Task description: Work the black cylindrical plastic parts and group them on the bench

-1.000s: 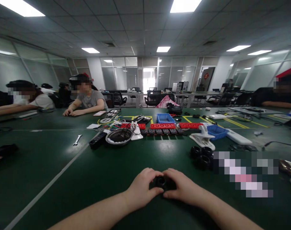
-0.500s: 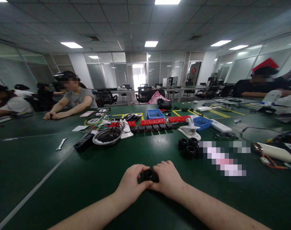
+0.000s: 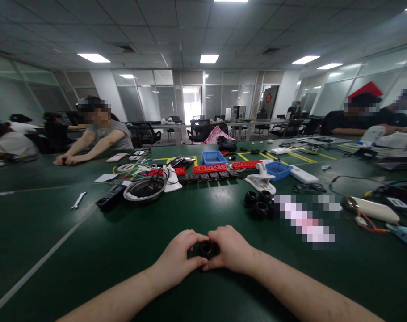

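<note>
While both hands meet close to the near edge of the desk [image 3: 123, 250], about midway along it, the left hand [image 3: 176, 261] and the right hand [image 3: 233, 251] each have their grip closed on one small black round fitting [image 3: 206, 248], pinched between thumbs and fingertips with its open bore facing up toward the camera. The fitting sits just above the green surface or on it; which one cannot be told. Judging from the pose, the work is a two-handed press or twist on this one part. It would go best with the wrists resting low on the desk, the fingertips spread evenly around the rim so the part does not tilt, and one hand holding firm while the other turns. The smooth black plastic looks apt to slip, so the pinch should sit on the outer wall and not over the bore. Farther in, toward the middle of the desk and to the right, a cluster of similar black rings [image 3: 259, 203] lies well apart from the hands, with a white clamp [image 3: 262, 180] just behind it. A metal bowl [image 3: 144, 188] and a row of red power strips [image 3: 208, 168] lie beyond, and a small wrench [image 3: 78, 200] toward the left edge.
</note>
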`<state>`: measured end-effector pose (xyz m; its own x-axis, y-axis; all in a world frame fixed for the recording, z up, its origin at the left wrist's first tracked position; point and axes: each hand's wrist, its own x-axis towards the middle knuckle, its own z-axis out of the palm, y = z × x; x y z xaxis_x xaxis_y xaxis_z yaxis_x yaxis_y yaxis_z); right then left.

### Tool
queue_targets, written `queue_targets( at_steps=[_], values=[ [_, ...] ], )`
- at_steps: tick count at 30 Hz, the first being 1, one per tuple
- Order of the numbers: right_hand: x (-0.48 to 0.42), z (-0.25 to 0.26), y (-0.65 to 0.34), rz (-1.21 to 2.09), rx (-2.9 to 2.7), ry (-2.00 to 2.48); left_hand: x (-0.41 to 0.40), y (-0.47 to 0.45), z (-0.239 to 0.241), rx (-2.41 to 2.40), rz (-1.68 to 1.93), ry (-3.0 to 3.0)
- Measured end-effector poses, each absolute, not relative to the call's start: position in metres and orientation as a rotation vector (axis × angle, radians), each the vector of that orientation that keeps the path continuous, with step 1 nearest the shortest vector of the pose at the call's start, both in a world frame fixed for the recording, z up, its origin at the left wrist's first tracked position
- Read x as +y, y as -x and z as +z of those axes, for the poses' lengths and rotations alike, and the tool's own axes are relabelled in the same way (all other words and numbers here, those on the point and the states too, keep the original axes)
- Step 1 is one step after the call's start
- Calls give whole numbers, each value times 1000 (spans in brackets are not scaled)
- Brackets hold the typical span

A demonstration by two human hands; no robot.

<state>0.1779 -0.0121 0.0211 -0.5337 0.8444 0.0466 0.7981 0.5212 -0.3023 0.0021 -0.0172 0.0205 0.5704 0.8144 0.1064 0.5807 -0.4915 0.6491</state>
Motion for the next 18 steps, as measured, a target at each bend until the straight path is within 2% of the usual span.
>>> queue_targets(
  at_steps=[3,6,13,18],
  values=[
    [-18,19,-169,180,-2584,1518,-20,-5,18,1219,594,-2193],
    [-18,16,-167,159,-2543,1504,-21,-5,16,1233,637,-2168],
    [1,15,-191,681,-2572,1150,-14,1,18,1084,578,-2223],
    [5,13,-193,749,-2556,1167,-15,0,18,1083,578,-2229]
  ],
)
